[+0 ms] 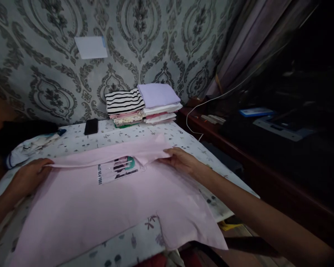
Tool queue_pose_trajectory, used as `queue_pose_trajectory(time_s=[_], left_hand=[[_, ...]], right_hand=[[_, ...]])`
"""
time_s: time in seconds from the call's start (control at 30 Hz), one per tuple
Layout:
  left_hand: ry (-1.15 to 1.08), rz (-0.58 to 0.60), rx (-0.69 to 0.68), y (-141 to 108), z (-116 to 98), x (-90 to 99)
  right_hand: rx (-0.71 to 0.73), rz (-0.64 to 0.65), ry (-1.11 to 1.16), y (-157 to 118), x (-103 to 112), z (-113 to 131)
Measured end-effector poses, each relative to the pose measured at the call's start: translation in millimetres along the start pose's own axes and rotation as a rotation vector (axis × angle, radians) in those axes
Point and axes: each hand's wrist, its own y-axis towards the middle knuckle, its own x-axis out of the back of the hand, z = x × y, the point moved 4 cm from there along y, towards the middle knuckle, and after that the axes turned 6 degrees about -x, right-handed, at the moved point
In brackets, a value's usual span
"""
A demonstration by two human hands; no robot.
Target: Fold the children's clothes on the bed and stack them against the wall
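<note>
A pink T-shirt with a printed picture and lettering on its front lies spread over the table, one part hanging past the near edge. Its far side is folded over toward me in a long strip that covers part of the print. My left hand pinches the left end of that fold. At the right end, my right hand grips the cloth between thumb and fingers, with the forearm reaching in from the lower right.
Folded clothes stand in two stacks at the back by the wall. A black phone lies left of them, and a crumpled garment further left. A white cable hangs on the right above a dark red wooden ledge.
</note>
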Motion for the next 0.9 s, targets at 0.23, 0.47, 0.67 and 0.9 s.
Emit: queue_pose_trajectory(time_s=[0.23,0.47,0.67,0.9], left_hand=[[-0.117,0.142,0.022,-1.7,2.8,-4.4],[-0.126,0.144,-0.035,4.3,12.4,-16.4],[-0.172,0.059,-0.021,7.5,21.9,-30.3],[-0.066,0.015,-0.048,-3.4,17.4,-31.9]], right_hand=[[-0.178,-0.126,-0.193,-0.9,13.7,-12.2],[0.020,-0.258,-0.787,5.8,44.3,8.0],[0.334,-0.599,-1.256,52.0,42.6,66.8],[0.257,-0.663,-1.241,116.2,28.3,82.2]])
